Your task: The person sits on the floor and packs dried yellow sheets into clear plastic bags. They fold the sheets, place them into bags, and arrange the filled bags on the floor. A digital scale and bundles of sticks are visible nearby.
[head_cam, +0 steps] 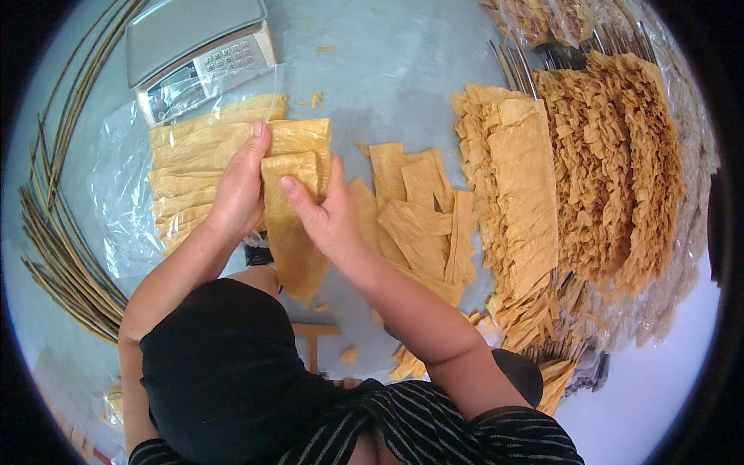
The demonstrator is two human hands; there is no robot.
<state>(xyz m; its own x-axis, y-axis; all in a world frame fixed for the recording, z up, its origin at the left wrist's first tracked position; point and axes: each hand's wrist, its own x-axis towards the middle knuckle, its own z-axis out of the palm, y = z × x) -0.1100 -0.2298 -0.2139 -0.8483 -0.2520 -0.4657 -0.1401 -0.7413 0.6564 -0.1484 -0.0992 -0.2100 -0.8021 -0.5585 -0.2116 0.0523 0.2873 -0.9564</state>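
Two flat yellow-tan sheets, like dried bean curd skin, are between my hands. My left hand (244, 180) grips the edge of the rear folded sheet (299, 133). In front of it, my right hand (325, 215) pinches a longer strip (293, 232) under the thumb, its lower end hanging down. Under and beside my left hand, a row of folded sheets (192, 151) lies partly in a clear plastic bag (116, 192). Loose flat pieces (418, 232) are spread to the right of my right hand.
A digital scale (197, 52) stands at the upper left. Long thin sticks (58, 174) curve along the left side. At right, stacks of wrinkled sheets (598, 168) hang on rods, with clear plastic behind them. Small crumbs (316, 99) dot the grey surface.
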